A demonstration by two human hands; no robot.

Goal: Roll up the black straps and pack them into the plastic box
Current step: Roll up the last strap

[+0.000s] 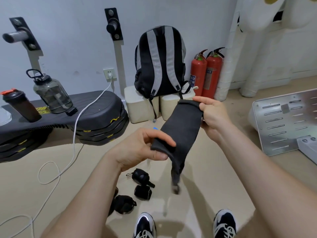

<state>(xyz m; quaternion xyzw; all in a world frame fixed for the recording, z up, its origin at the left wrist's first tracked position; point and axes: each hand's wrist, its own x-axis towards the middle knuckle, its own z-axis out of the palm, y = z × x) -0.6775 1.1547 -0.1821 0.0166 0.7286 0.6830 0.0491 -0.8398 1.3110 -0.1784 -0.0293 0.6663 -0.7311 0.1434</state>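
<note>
A wide black strap (180,127) is stretched in the air between my two hands. My right hand (210,115) grips its upper end, fingers curled over the folded edge. My left hand (145,148) pinches the lower part between thumb and fingers, and the strap's tail hangs down blurred below it. On the tan floor beneath lie three rolled black straps: one (140,176) nearest my left wrist, one (143,192) just below it, and one (123,204) partly hidden by my left forearm. No plastic box is in view.
A grey-and-black backpack (160,62) sits on cream blocks against the wall, two red fire extinguishers (206,74) beside it. Black step platforms (96,117) at left carry two bottles, and a white cable (73,143) trails across the floor. A metal panel (284,124) lies at right. My shoes (145,225) show below.
</note>
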